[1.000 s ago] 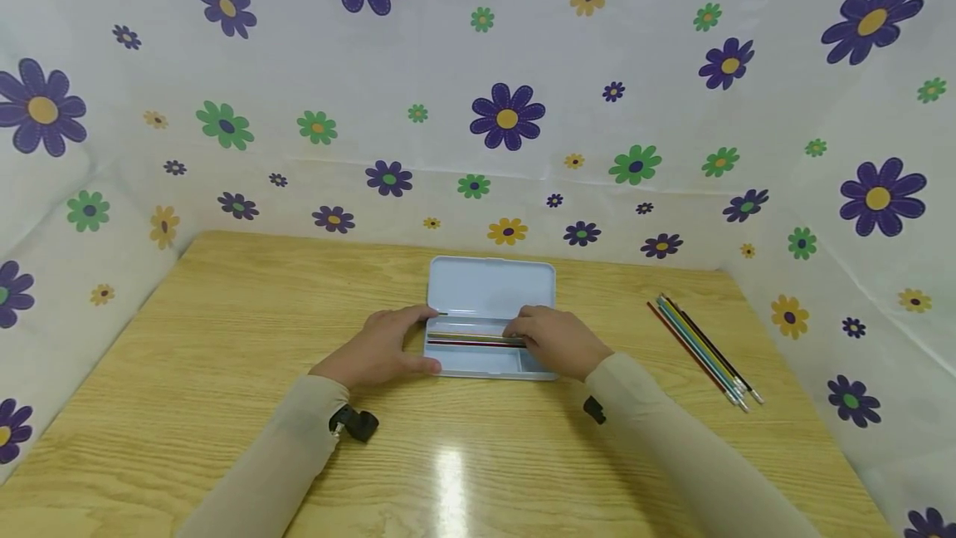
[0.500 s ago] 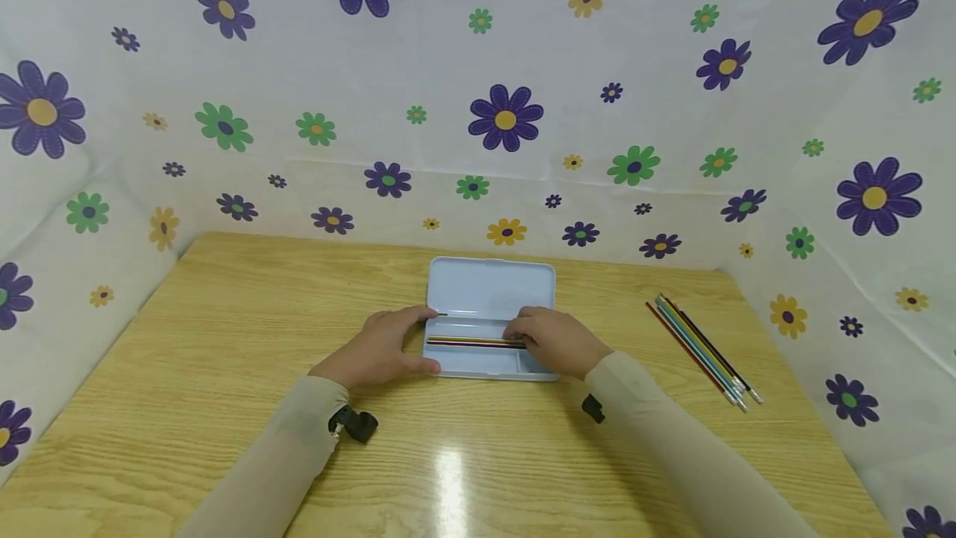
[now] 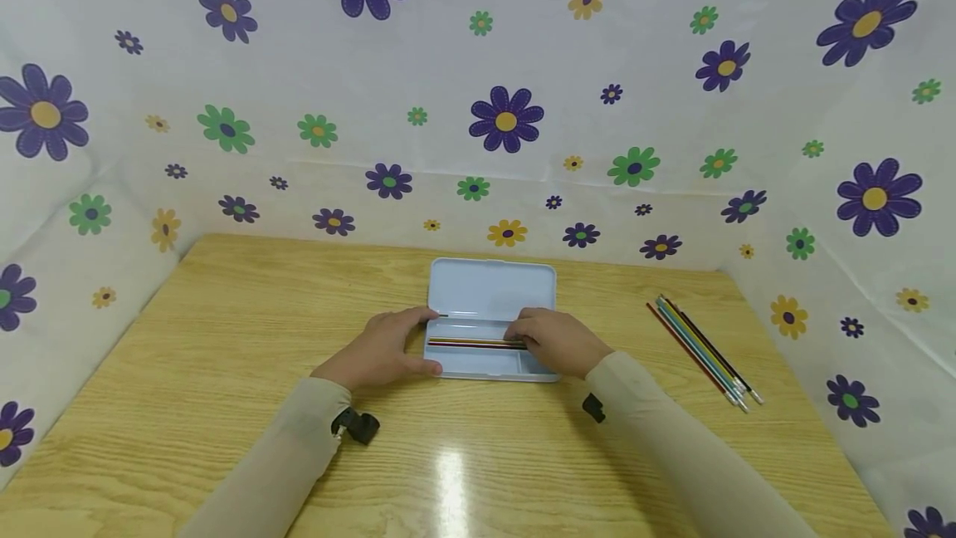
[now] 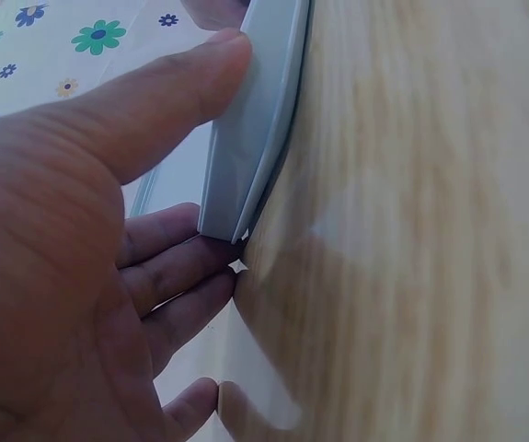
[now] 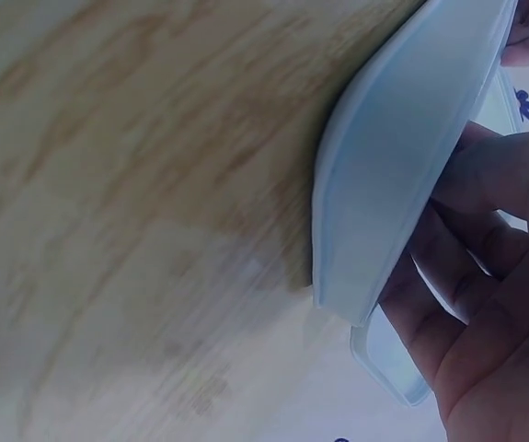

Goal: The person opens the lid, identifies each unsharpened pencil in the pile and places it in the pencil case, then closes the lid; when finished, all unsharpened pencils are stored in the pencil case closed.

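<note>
Nearest: bare table (image 3: 373, 488), both sleeves (image 3: 257, 455) laid across it fwd, blk wrist mounts (image 3: 362, 427) on them.

L hand (image 3: 377, 347): spread wide, case's L end braced btwn thumb (near corner) and forefinger (far, by hinge); other fingers seen at the end wall in L wrist view. Nothing else held.

R hand (image 3: 563, 343): fingers bent down into R end of case, over the pencil ends. Tips hidden in head + R wrist views, so can't tell if pencils are pinched or just touched.

Pencil case (image 3: 472, 362): lt blue, flat on table at ctr, btwn hands. Small compartment at near R, partly covered by R hand. Pencils in the case (image 3: 474, 344), yellow + dk red visible, are laid L-R across the middle; exact slot + count unclear.

Off to the R, well apart: loose pencils (image 3: 702, 351) in a slanted bundle, no hand on them.

Farther: lid (image 3: 489, 287) opened back, then flowered backdrop (image 3: 418, 48).

Status (judged): approx midway. Done: case opened, some pencils in. Left: R hand to be freed, bundle to be dealt with, lid to be closed.
</note>
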A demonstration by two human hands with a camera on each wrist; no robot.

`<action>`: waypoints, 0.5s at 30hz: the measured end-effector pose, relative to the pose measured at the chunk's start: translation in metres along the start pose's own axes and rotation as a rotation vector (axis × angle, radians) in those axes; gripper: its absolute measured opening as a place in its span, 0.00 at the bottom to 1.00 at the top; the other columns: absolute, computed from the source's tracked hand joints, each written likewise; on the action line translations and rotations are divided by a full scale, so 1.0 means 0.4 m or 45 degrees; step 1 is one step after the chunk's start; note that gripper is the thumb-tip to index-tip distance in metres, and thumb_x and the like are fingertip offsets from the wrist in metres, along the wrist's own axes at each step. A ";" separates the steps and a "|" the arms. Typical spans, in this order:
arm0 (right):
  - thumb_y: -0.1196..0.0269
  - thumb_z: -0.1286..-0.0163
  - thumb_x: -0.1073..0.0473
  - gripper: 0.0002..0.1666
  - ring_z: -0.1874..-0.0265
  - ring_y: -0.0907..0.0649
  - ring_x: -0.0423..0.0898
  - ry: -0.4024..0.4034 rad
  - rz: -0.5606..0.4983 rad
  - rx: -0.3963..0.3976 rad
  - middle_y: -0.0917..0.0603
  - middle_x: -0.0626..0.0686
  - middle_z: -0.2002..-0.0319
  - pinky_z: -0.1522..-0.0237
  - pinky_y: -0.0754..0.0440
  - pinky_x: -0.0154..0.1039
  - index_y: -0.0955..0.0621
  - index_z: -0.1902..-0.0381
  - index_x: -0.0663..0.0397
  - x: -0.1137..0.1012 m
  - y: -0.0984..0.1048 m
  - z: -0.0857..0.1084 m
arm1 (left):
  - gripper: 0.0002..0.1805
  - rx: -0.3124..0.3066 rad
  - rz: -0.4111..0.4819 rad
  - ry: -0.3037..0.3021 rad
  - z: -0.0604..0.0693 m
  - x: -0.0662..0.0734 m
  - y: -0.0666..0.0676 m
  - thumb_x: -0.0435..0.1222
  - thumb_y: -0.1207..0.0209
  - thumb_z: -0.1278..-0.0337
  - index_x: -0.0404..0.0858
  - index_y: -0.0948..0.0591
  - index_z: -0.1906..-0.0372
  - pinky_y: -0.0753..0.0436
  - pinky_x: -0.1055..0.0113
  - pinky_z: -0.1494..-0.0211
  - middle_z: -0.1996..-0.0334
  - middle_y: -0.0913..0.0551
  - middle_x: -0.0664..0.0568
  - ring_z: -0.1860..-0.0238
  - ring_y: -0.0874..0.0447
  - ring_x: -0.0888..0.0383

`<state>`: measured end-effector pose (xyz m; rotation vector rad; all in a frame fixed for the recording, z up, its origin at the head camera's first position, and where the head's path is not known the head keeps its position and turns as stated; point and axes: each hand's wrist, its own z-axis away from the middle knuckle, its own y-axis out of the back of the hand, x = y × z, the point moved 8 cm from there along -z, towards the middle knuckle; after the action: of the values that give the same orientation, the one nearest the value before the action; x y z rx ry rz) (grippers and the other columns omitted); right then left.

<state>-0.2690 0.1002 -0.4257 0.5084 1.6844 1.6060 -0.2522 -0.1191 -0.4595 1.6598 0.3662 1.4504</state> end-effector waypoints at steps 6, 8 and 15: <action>0.41 0.23 0.67 0.15 0.53 0.14 0.42 0.000 0.006 -0.019 0.13 0.45 0.54 0.47 0.14 0.42 0.11 0.49 0.49 0.003 0.007 0.007 | 0.50 0.000 0.010 0.007 -0.001 0.000 0.000 0.59 0.26 0.48 0.44 0.31 0.24 0.44 0.39 0.21 0.25 0.30 0.46 0.24 0.37 0.40; 0.42 0.23 0.67 0.15 0.52 0.14 0.42 0.006 0.005 -0.021 0.13 0.46 0.54 0.46 0.14 0.43 0.12 0.48 0.50 0.004 0.011 0.012 | 0.50 0.000 0.009 0.008 -0.001 -0.001 -0.001 0.59 0.26 0.48 0.44 0.31 0.24 0.44 0.38 0.21 0.25 0.30 0.46 0.24 0.37 0.39; 0.40 0.23 0.65 0.14 0.55 0.16 0.40 0.005 0.043 0.028 0.14 0.45 0.53 0.50 0.14 0.41 0.13 0.46 0.49 0.025 0.035 0.055 | 0.50 0.003 -0.024 -0.009 -0.002 0.001 -0.002 0.59 0.27 0.47 0.42 0.31 0.24 0.44 0.39 0.21 0.25 0.30 0.45 0.24 0.36 0.39</action>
<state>-0.2620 0.1244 -0.4131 0.5483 1.7065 1.6147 -0.2525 -0.1178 -0.4599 1.6586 0.3787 1.4300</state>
